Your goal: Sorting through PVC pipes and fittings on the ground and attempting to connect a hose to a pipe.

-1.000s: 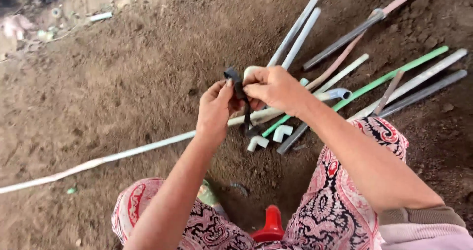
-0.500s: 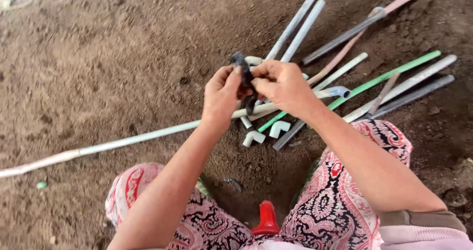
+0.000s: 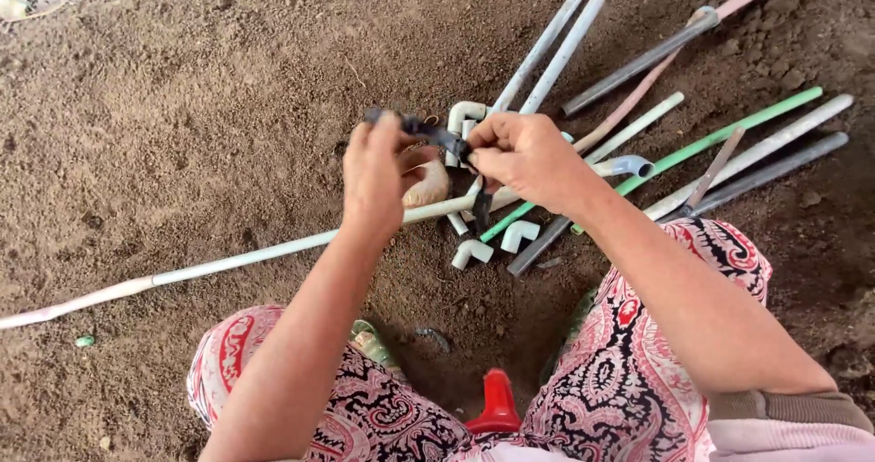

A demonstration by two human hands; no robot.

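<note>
You squat over bare brown soil [image 3: 182, 134], and both hands meet above the near end of a long white plastic pipe [image 3: 237, 261] lying on the ground. Between them runs a thin black flexible strip, rubber or tape by the look of it [image 3: 436, 136]; it sits at the fingertips, its loose tail hanging below the right hand. Judged: light, limp, stretchy, likely to slip or snap back if slack, so grip it close to each end and keep it taut. Your left hand [image 3: 378, 175] has the fingers curled shut, pinching the strip's left end at the thumb. Your right hand [image 3: 529, 157] is closed narrow on the other end. White plastic elbow fittings [image 3: 497, 243] lie just below; grey, white and green pipe lengths [image 3: 720, 138] fan out right.
</note>
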